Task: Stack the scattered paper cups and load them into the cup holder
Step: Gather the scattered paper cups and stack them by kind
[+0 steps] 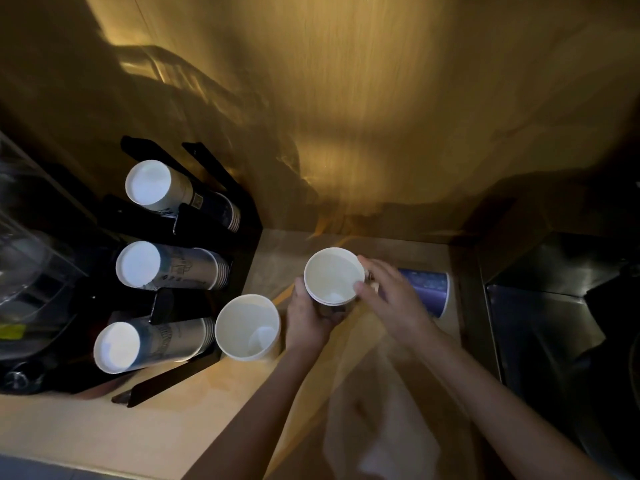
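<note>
A short stack of white paper cups [332, 276] stands upright in mid-counter, mouth toward me. My left hand [310, 315] wraps its lower body from the left. My right hand [391, 296] grips its rim and side from the right. A single open cup [246, 326] stands to the left, apart from my hands. A blue-printed cup [429, 289] lies on its side behind my right hand. The black cup holder [214, 220] on the left carries three slanted stacks, the top [162, 188], middle [162, 266] and bottom [145, 344] stacks, with their bases facing me.
The wooden counter [121, 431] ends at a wall behind. A dark steel sink [540, 327] sits to the right. Clear plastic containers [31, 271] crowd the far left. A pale, blurred plastic bag [377, 420] lies between my forearms.
</note>
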